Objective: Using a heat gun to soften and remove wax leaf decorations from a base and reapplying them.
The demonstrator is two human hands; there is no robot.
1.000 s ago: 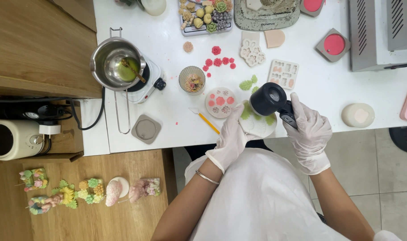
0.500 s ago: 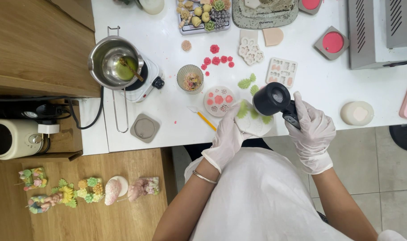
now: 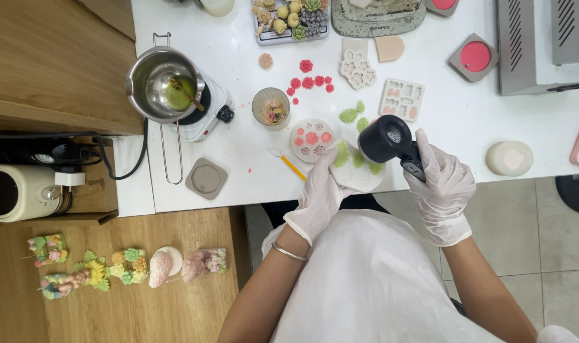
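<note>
White Gloves, Black Heat Tool, Leaf Mould

White tabletop (image 3: 251, 178) across upper frame. Grey metal machine (image 3: 537, 44) at upper right. Steel pot of green liquid (image 3: 164, 82) on small white hotplate (image 3: 207, 114), upper left. Centre frame: right hand (image 3: 443, 184), white-gloved, fingers wrapped tight around handle of black round-headed heat tool (image 3: 386, 138), nozzle just above round white silicone mould with green leaves (image 3: 356, 170). Left hand (image 3: 320, 194), also gloved, pinching that mould's near-left edge at table's front rim. Round pink-flower mould (image 3: 312, 139) just left. Yellow-handled tool (image 3: 289, 164) beside it. Small red wax roses (image 3: 308, 79) above.
</note>
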